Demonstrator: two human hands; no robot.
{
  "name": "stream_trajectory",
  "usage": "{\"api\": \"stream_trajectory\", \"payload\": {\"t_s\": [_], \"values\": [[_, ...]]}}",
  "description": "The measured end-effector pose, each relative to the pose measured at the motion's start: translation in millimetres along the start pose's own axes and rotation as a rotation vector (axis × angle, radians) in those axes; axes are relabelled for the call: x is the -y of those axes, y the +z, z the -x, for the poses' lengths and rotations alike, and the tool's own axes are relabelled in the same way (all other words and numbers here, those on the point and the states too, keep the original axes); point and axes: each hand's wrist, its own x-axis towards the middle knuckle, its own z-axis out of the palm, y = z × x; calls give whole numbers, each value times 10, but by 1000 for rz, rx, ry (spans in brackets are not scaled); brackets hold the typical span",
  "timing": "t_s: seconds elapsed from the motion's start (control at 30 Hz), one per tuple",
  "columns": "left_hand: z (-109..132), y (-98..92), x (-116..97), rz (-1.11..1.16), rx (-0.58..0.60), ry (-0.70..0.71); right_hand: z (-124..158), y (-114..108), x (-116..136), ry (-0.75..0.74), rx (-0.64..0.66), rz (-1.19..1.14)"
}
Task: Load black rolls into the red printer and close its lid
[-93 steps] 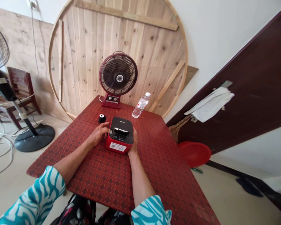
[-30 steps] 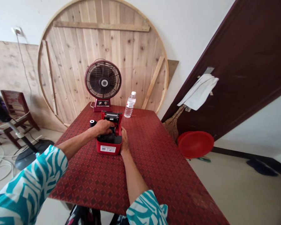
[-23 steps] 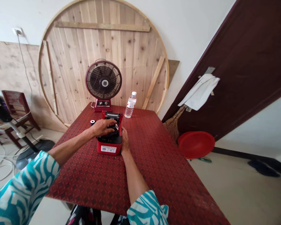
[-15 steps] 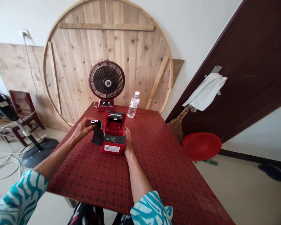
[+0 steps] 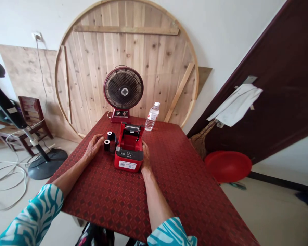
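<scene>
At the centre of the frame, a red label printer (image 5: 128, 160) sits on a red patterned desk (image 5: 105, 201), its lid raised upright at the back to show a red interior. Just left of the printer stand 2 small black rolls: a rear black roll (image 5: 111, 136) and a front black roll (image 5: 107, 145) with a pale core. The person's left hand (image 5: 93, 146) lies palm down on the desk, open and empty, just beside the rolls. The right hand (image 5: 145, 158) is pressed against the printer's right side, though whether it is actually gripping the printer cannot be told. Teal-and-white sleeves (image 5: 170, 234) show at the bottom edge.

Beyond the printer, towards the far edge of the desk, stand a red desk fan (image 5: 123, 92) and, to its right, a clear water bottle (image 5: 152, 117). A large round wooden board (image 5: 154, 54) leans behind them. At the right of the frame, a white cloth (image 5: 236, 104) hangs on a dark red door (image 5: 277, 68), and a red basin (image 5: 228, 166) sits on the floor. At the left, a wooden chair (image 5: 33, 118) stands behind a black fan base (image 5: 47, 164).
</scene>
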Motion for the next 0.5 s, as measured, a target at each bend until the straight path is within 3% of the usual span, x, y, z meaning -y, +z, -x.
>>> {"api": "stream_trajectory", "payload": {"t_s": [0.13,0.3,0.37,0.5], "values": [[-260,29,50,105,-1,-19,5,-12,7,-19,4,12],[-545,101,104,84,172,-44,-2,-26,-6,-49,19,52],[-577,117,119,7,194,-40,-3,-25,-5,-45,13,47],[-521,138,138,-66,128,-70,-4,-21,-5,-7,0,34]]}}
